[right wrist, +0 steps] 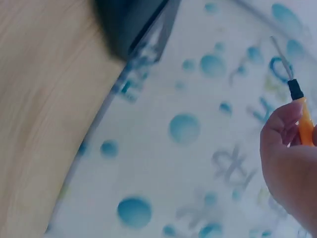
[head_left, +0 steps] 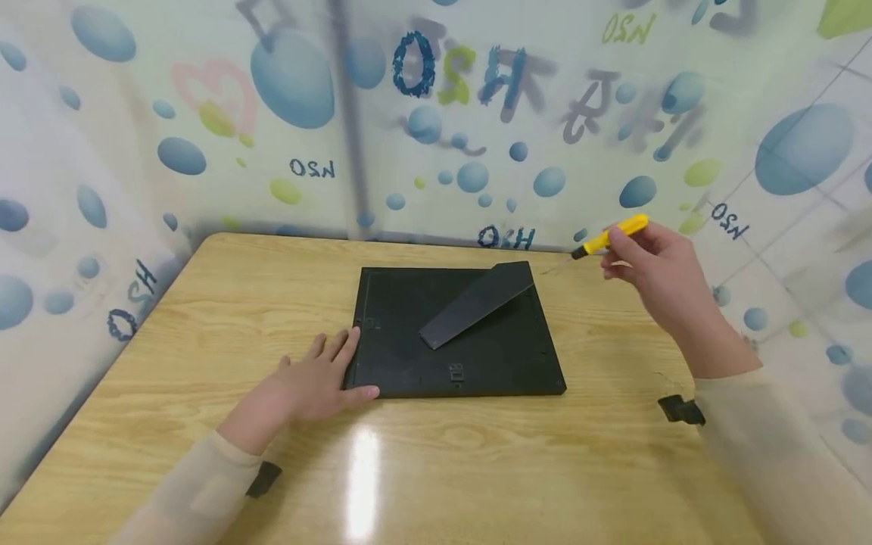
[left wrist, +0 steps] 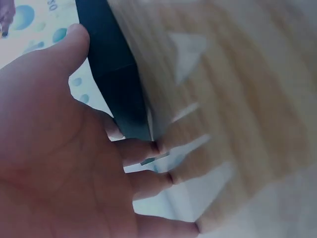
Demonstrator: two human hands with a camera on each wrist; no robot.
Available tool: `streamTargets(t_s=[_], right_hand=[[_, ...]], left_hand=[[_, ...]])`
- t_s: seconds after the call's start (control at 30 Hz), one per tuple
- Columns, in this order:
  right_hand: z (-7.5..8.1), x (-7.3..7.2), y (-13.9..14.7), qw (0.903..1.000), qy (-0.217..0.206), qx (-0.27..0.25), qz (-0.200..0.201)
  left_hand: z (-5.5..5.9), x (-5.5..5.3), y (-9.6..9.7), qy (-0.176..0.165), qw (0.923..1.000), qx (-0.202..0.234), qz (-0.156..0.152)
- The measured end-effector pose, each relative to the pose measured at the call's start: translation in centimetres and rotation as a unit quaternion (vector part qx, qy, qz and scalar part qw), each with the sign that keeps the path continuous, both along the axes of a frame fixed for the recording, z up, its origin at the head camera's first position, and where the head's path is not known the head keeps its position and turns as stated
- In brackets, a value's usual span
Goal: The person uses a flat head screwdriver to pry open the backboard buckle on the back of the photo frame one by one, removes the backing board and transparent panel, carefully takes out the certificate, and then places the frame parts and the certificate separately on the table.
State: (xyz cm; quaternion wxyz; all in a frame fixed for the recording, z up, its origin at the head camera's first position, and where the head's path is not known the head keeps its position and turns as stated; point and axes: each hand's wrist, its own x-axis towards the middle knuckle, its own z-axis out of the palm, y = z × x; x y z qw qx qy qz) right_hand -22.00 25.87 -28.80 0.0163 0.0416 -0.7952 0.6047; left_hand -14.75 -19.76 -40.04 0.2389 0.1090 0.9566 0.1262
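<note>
The backdrop [head_left: 197, 45] is showing letters [head_left: 458, 73] like "OSH". On the table [head_left: 599, 469], a black panel [head_left: 477, 344] is lying at eight o'clock from the right hand [head_left: 661, 272], its bar [head_left: 480, 299] slanting toward two. The nearer left hand [head_left: 313, 382] is resting spread against the panel's edge; the right is pinching a yellow screwdriver [head_left: 599, 241], pointing toward eight.

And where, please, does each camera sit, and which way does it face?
Head: head-worn, facing forward and down at the black panel; left hand, right hand and sleeves show.
Left wrist: worn there, facing the table; left hand shows.
Right wrist: worn there, facing the backdrop; right hand shows.
Head and right wrist share the yellow screwdriver.
</note>
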Motion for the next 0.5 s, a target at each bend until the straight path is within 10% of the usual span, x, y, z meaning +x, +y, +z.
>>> streamTargets(t_s=[0.13, 0.5], right_hand=[[0.5, -0.8, -5.0, 0.9910, -0.049, -0.092, 0.084], [-4.5, -3.1, -14.9, 0.9789, -0.128, 0.030, 0.157]], left_hand=[[0.4, 0.0, 0.1, -0.006, 1.0000, -0.004, 0.002], [0.7, 0.0, 0.2, -0.009, 0.9999, -0.006, 0.005]])
